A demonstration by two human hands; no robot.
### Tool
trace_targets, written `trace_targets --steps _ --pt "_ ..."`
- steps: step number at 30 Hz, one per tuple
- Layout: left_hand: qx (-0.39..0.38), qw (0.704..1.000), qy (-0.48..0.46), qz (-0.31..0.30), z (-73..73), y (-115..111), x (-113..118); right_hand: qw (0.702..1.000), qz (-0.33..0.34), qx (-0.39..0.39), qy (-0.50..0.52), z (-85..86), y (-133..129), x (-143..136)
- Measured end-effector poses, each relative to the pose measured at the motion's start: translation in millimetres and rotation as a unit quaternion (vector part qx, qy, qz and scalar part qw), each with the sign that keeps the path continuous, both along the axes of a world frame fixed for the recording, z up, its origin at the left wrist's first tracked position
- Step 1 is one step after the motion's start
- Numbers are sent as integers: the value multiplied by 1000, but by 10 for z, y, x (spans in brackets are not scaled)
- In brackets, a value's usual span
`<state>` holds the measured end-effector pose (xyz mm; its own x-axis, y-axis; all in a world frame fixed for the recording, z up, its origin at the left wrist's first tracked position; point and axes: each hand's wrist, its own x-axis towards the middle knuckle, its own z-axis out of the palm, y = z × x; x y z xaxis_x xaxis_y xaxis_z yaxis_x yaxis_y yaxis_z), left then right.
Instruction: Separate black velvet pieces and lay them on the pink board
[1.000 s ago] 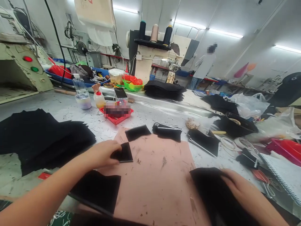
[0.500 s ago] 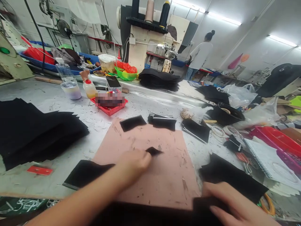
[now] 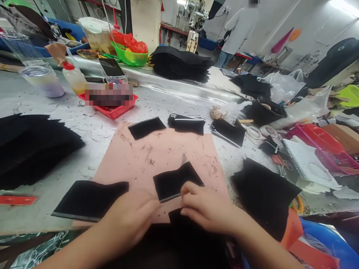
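A small black fabric piece (image 3: pixel 178 182) with a pale strip along its near edge lies on the pink board (image 3: pixel 134 153). My right hand (image 3: pixel 206 205) is closed at that piece's near right corner, its thumb and fingers pinching another black fabric piece (image 3: pixel 176 216) over the board's front edge. Beside the near left corner is my left hand (image 3: pixel 137 209), slightly blurred, fingers bent and mostly hidden from view. Another black piece (image 3: pixel 86 198) with a grey edge lies left of it, partly covered by my left wrist.
Small black pieces (image 3: pixel 147 127) line the board's far edge. Larger black stacks (image 3: pixel 33 149) lie at left, with loose black panels (image 3: pixel 263 194) at right. Behind are a red basket (image 3: pixel 117 112), a glue bottle (image 3: pixel 73 77) and a tumbler (image 3: pixel 42 80). A notebook (image 3: pixel 311 160) sits at right. A person (image 3: pixel 238 30) stands far back.
The small black piece my left hand held now lies flat on the board. My left hand has drawn back toward me. My right hand has come in from the right with a black piece. The view tilted down.
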<state>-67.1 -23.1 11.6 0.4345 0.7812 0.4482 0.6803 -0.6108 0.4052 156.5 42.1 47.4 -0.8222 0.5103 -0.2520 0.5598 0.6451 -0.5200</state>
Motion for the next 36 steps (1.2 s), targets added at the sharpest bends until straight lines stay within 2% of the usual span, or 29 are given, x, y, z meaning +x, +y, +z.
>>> trace_targets --steps 3,6,12,15,24,36 --pt "54 995 42 -73 -17 -140 -6 999 -8 28 -16 -54 28 -111" --pt "67 989 82 -107 -50 -218 -15 998 -5 49 -34 -114 26 -211" --pt "58 984 156 -67 -225 -339 -53 995 -22 66 -67 -149 -24 -322" --pt "46 980 181 -67 -282 -377 -56 994 -37 64 -76 -149 -44 -331" --pt "47 980 188 -54 -302 -346 -32 993 -84 42 -70 -172 -93 -345" --pt "44 979 191 -54 -371 -343 -23 989 -81 75 -95 -193 -125 -373"
